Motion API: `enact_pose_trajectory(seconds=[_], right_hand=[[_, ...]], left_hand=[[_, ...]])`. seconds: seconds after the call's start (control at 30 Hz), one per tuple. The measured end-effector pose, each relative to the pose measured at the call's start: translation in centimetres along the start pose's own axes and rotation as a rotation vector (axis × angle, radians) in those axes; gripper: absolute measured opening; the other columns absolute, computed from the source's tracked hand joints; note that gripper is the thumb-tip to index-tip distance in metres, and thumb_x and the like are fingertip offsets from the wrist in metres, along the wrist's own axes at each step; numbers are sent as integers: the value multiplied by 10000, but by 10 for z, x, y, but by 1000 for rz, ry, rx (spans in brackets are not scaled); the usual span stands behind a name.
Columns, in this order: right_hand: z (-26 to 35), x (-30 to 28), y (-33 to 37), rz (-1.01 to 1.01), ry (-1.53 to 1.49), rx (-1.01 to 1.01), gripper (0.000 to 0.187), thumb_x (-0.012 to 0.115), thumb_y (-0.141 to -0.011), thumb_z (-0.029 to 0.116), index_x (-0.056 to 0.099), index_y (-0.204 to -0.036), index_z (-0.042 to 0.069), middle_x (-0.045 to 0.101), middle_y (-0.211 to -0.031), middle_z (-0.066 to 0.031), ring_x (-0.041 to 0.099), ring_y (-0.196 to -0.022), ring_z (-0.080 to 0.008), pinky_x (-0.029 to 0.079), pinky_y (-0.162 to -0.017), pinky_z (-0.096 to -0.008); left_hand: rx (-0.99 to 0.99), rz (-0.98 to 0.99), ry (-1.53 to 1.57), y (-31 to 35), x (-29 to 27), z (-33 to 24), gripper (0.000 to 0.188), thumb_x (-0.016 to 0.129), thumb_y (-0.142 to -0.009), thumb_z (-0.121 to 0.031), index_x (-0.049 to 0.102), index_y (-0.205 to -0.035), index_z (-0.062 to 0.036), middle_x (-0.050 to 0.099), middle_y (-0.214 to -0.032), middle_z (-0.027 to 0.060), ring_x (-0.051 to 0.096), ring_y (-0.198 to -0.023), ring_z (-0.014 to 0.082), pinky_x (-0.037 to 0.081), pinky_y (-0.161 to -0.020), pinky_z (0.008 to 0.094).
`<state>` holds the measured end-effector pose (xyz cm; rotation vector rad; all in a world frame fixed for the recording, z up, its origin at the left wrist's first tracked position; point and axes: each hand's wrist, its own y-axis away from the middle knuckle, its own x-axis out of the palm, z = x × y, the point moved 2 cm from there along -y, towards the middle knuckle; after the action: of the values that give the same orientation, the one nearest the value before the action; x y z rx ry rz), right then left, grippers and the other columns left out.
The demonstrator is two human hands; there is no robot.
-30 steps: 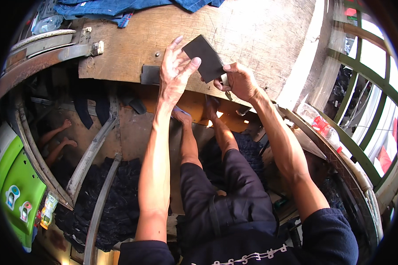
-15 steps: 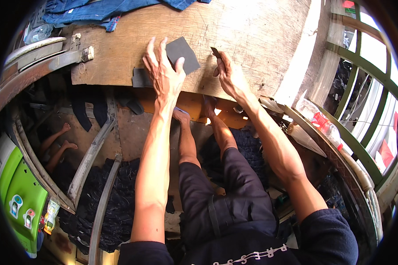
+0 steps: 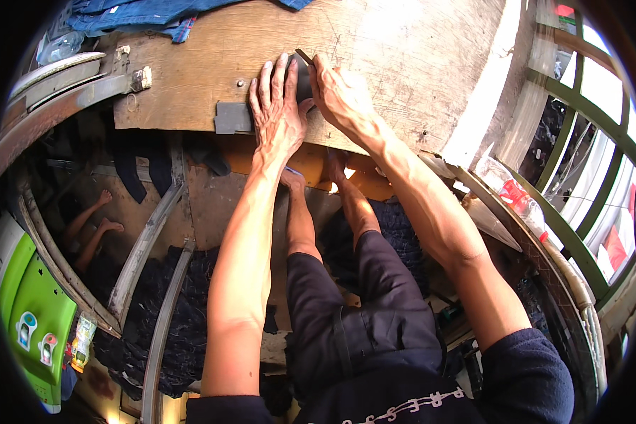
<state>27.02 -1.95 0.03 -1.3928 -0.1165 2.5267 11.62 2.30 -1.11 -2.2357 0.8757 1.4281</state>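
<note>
My left hand (image 3: 279,109) lies with its fingers stretched out over a dark grey square sheet (image 3: 304,83) on the wooden tabletop (image 3: 184,85). The hand hides most of that sheet. Close against its right side, my right hand (image 3: 344,95) is closed on a thin dark blade (image 3: 304,56). The blade's tip sticks out past the fingers, by the sheet's far edge; whether it touches the sheet I cannot tell. A smaller grey piece (image 3: 233,118) sits at the table's near edge, left of my left wrist.
Blue denim (image 3: 134,18) lies along the table's far left edge. A curved metal frame (image 3: 71,99) stands to the left, near a green plastic panel (image 3: 35,318). Dark cloth (image 3: 162,318) is heaped below. A plastic bottle (image 3: 519,201) lies at the right, beside green bars (image 3: 579,99).
My right hand has moved left with the blade, up to the grey sheet. My left hand has shifted right and now covers more of the sheet.
</note>
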Motion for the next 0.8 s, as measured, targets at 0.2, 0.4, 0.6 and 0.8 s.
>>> enact_pose_trajectory(seconds=[0.2,0.4,0.6,0.8], right_hand=[[-2,12,7,142,469,-240,514,662,-961,160,611,-1405,-93,708,-1146,-163,701,-937,-229,569,-741,-348],[5,12,0,244,404,-119,515,653,-935,165,619,-1352,-136,725,-1077,-166,715,-916,-260,581,-735,-380],[14,11,-10,237,414,-177,452,642,-931,170,641,-1260,-141,757,-949,-174,762,-813,-291,584,-666,-414],[11,0,-6,380,50,202,271,604,-962,134,633,-1130,-76,736,-833,-197,771,-780,-367,595,-668,-488]], left_hand=[[52,-77,15,3,5,2,845,716,-1002,-341,345,-1724,-105,260,-1814,87,200,-1668,374,139,-1325,629],[50,-87,4,5,7,1,821,669,-1000,-286,335,-1727,-99,270,-1806,91,206,-1664,378,133,-1322,646],[26,-90,-24,4,10,2,895,653,-919,-199,302,-1733,-79,248,-1812,97,190,-1675,368,117,-1329,636],[-8,-43,-53,3,14,3,1099,781,-836,-245,213,-1770,-136,199,-1838,55,139,-1698,367,84,-1330,674]])
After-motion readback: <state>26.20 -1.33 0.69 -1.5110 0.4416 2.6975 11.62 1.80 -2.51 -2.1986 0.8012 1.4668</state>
